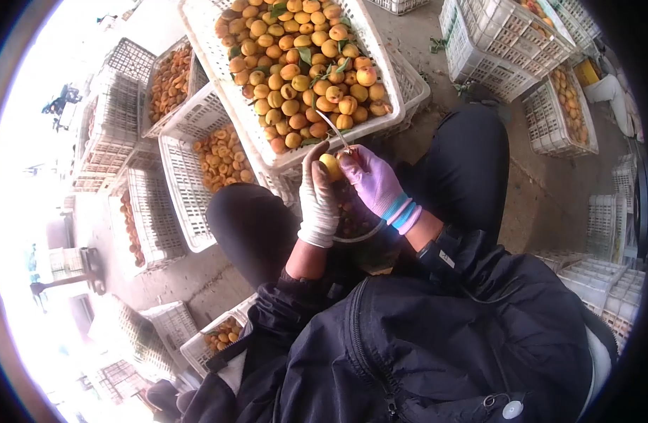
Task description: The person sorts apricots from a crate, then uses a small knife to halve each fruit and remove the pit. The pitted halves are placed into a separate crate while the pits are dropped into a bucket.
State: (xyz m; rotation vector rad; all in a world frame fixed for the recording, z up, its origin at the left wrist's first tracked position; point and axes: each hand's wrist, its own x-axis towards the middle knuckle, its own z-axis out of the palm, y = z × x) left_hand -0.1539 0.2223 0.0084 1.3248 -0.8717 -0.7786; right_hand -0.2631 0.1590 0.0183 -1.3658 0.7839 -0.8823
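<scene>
My left hand (318, 201), in a white glove stained dark at the fingers, is closed around a yellow apricot (329, 167). Beside it, my right hand (372, 182), in a lilac glove with a blue-striped cuff, grips a thin, pale, curved blade (331, 128) with a reddish part at its base. The blade points up and away over the crate's near edge. My right thumb is right at the apricot. Just beyond both hands, a white plastic crate (389, 77) is full of whole apricots (290, 88) and some green leaves. Below the hands, a container with a pale rim (362, 236) holds dark reddish pieces.
To the left, a white crate (176, 169) holds apricot halves (223, 161), with more crates (101, 141) behind it. Stacked crates (486, 60) stand at the upper right, near another apricot crate (562, 116). My knees (472, 144) flank the work. A person's pale-clothed leg (609, 99) shows far right.
</scene>
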